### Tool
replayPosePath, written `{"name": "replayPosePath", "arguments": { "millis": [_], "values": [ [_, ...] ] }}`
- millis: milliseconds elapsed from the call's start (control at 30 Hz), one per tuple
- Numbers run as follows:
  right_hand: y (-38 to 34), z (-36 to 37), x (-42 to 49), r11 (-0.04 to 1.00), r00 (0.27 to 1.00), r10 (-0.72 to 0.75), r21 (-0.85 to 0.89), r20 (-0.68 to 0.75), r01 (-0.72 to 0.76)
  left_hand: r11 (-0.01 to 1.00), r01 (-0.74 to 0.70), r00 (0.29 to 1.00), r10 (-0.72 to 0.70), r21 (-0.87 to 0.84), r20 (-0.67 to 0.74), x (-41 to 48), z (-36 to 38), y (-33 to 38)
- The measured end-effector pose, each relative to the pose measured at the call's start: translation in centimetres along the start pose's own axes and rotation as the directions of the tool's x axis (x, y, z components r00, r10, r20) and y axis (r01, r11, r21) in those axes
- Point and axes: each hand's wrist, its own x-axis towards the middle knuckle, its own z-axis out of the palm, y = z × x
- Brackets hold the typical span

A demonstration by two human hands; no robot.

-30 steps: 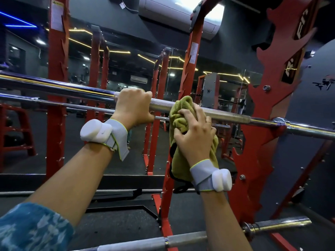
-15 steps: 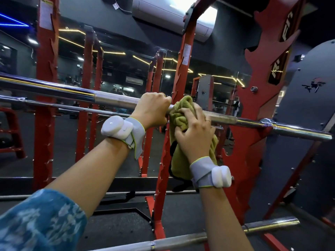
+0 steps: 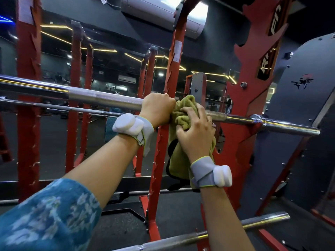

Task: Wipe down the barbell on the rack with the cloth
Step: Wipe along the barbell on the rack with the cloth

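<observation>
barbell (image 3: 101, 98): on rack (image 3: 235, 142); heavy, rigid; probably stays put
cloth (image 3: 183, 116): over barbell, touching left hand (image 3: 157, 109); soft, light
left hand: fingers wrapped round barbell
right hand (image 3: 195, 131): fingers clutching cloth
hold: wrap cloth round shaft

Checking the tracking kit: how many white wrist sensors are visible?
2. One sensor is strapped behind the left hand, which grips the barbell; the other sits behind the right hand, which holds the cloth against it.
</observation>
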Motion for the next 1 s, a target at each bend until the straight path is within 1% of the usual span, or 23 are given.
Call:
{"name": "replayPosePath", "arguments": {
  "millis": [67,133,200,233,267,333,400,467,533,600,667,700,733,767,867,933,1000],
  "values": [
    [1.2,-0.3,0.2,0.999,0.999,0.040,0.000,0.000,-0.040,0.999,0.030,0.999,-0.030,0.021,0.011,-0.1,0.2,0.2],
    [2.0,-0.6,0.9,0.993,0.993,0.118,-0.027,-0.007,-0.118,0.999,0.044,0.999,-0.045,0.019,0.027,-0.1,0.2,0.4],
    [2.1,-0.7,1.5,0.982,0.982,0.187,-0.017,-0.019,-0.187,0.998,0.056,0.998,-0.056,0.024,0.026,-0.2,0.1,0.5],
    [1.9,-0.6,1.7,0.981,0.981,0.193,-0.020,-0.026,-0.193,0.998,0.058,0.998,-0.058,0.026,0.019,-0.2,0.2,0.5],
    [1.6,-0.5,1.7,0.985,0.985,0.170,-0.039,-0.032,-0.171,0.998,0.059,0.998,-0.059,0.026,0.012,-0.2,0.1,0.6],
    [1.2,-0.1,1.3,0.995,0.998,0.054,-0.077,-0.041,-0.057,0.998,0.059,0.998,-0.059,0.035,0.006,-0.3,0.2,0.7],
    [1.2,0.1,0.5,0.996,0.998,-0.051,-0.069,-0.041,0.048,0.998,0.063,0.998,-0.063,0.031,0.008,-0.3,0.2,0.7],
    [1.9,0.1,-0.1,0.997,0.997,-0.068,-0.046,-0.036,0.066,0.997,0.067,0.998,-0.067,0.025,0.011,-0.3,0.1,0.7],
    [2.8,-0.2,-0.2,0.999,0.999,-0.009,-0.053,-0.037,0.007,0.997,0.063,0.998,-0.063,0.034,0.010,-0.4,0.2,0.7],
    [3.7,-0.6,0.3,0.991,0.993,0.111,-0.072,-0.037,-0.114,0.997,0.060,0.998,-0.060,0.043,0.009,-0.4,0.1,0.6],
    [3.9,-0.9,1.1,0.974,0.975,0.217,-0.049,-0.042,-0.219,0.997,0.061,0.998,-0.061,0.047,0.004,-0.5,0.2,0.6],
    [3.7,-1.0,1.4,0.972,0.972,0.231,-0.045,-0.043,-0.233,0.997,0.064,0.998,-0.064,0.047,0.004,-0.4,0.2,0.6],
    [3.5,-1.0,1.6,0.975,0.976,0.212,-0.058,-0.040,-0.214,0.997,0.067,0.998,-0.067,0.044,0.005,-0.4,0.2,0.7],
    [3.2,-0.9,1.6,0.983,0.986,0.163,-0.083,-0.034,-0.165,0.997,0.070,0.998,-0.070,0.039,0.005,-0.4,0.2,0.7],
    [3.0,-0.3,0.6,0.993,0.999,-0.025,-0.116,-0.031,0.022,0.997,0.077,0.997,-0.077,0.026,0.000,-0.4,0.3,0.8],
    [3.7,-0.2,-0.2,0.996,0.998,-0.032,-0.089,-0.045,0.028,0.997,0.076,0.997,-0.076,0.021,0.007,-0.4,0.2,0.8],
    [4.8,-0.5,-0.5,0.996,0.998,0.032,-0.076,-0.045,-0.035,0.997,0.076,0.997,-0.076,0.024,0.014,-0.4,0.2,0.8]
  ]
}}
